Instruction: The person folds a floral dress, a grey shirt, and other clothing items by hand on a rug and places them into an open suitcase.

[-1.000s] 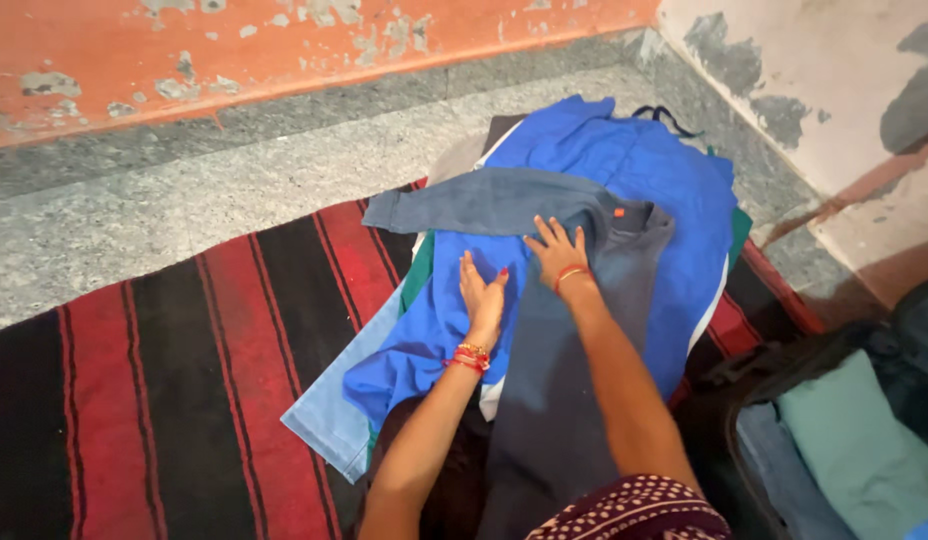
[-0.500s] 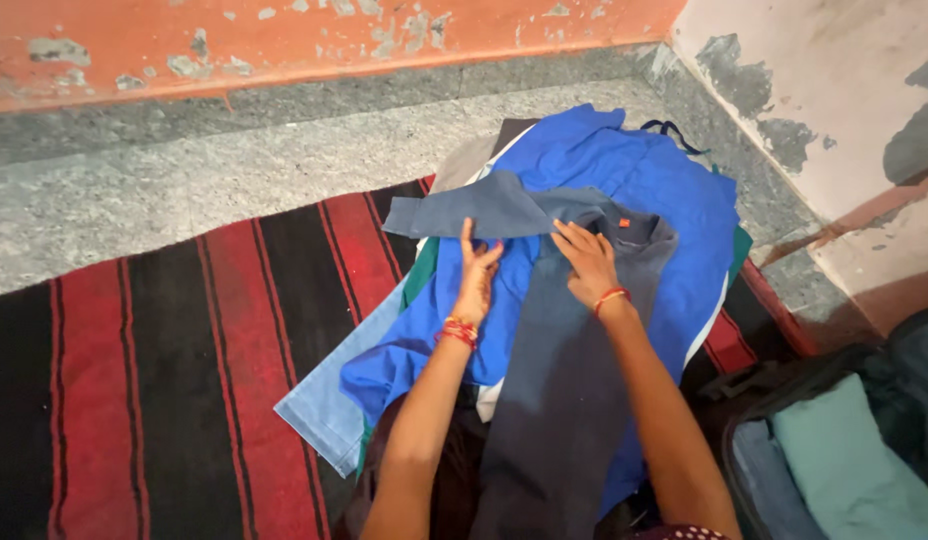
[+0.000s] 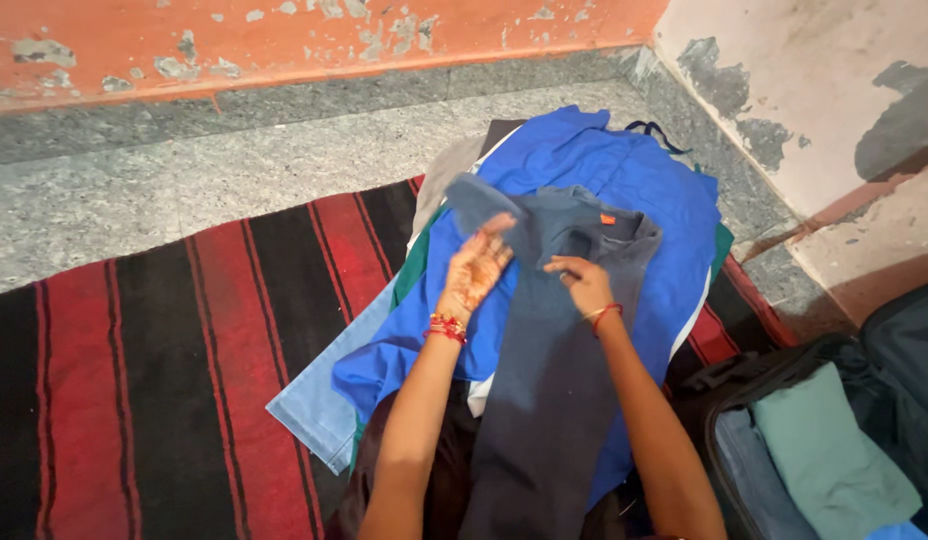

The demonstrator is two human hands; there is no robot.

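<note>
A dark grey long-sleeved shirt (image 3: 549,370) lies on top of a pile of clothes. My left hand (image 3: 474,268) grips its left sleeve (image 3: 484,205) and holds it lifted and folded inward over the shirt's chest. My right hand (image 3: 584,283) presses on the shirt's chest just below the collar, fingers pinching the cloth. Under the shirt lies a bright blue garment (image 3: 624,175), and below that a light blue piece (image 3: 319,410), a green one and a white one show at the edges.
The pile rests on a red and black striped rug (image 3: 164,380) over a grey stone floor (image 3: 214,170). An orange wall base runs along the back. At the right stands an open dark bag (image 3: 884,350) with folded teal cloth (image 3: 829,460) inside.
The grey sleeve, spread out to the left before, has been picked up by my left hand and folded inward. My right hand slid from the left edge onto the chest.
</note>
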